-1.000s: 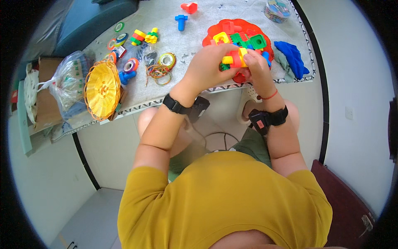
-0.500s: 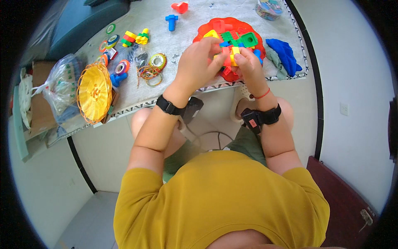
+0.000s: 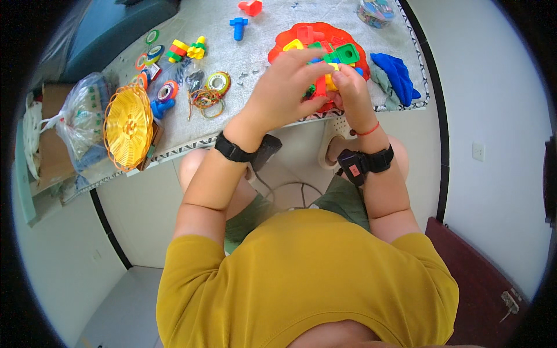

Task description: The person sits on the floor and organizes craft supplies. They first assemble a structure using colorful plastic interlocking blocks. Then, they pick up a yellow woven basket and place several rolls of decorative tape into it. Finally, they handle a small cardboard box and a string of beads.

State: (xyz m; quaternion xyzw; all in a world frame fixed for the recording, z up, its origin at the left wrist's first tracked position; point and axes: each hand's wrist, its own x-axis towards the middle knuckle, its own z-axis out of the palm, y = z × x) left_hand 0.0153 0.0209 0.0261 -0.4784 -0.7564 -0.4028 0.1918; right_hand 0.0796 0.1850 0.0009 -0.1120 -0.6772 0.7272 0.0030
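Note:
Over the near edge of a red scalloped tray (image 3: 277,53), both my hands are close together. My right hand (image 3: 353,95) is closed, pinching a yellow plastic toy piece (image 3: 331,82) between thumb and fingers. To its left, my left hand (image 3: 284,84) has its fingers spread and curved above a red toy piece (image 3: 320,87), and I see nothing gripped in it. Whether the red and yellow pieces are joined is partly hidden by my fingers. Green toy nuts (image 3: 347,53) and other coloured pieces lie in the tray.
A blue toy bolt (image 3: 238,28) and a red one (image 3: 250,7) lie farther back on the cloth. At left are assembled bolts (image 3: 197,48), tape rolls (image 3: 218,83), tangled cords (image 3: 206,104) and a yellow woven basket (image 3: 129,127). A blue cloth (image 3: 396,78) lies right of the tray.
My left fingers have opened and come away from the yellow piece, spreading wider. My right hand stays almost in place with the piece. More of the red piece now shows.

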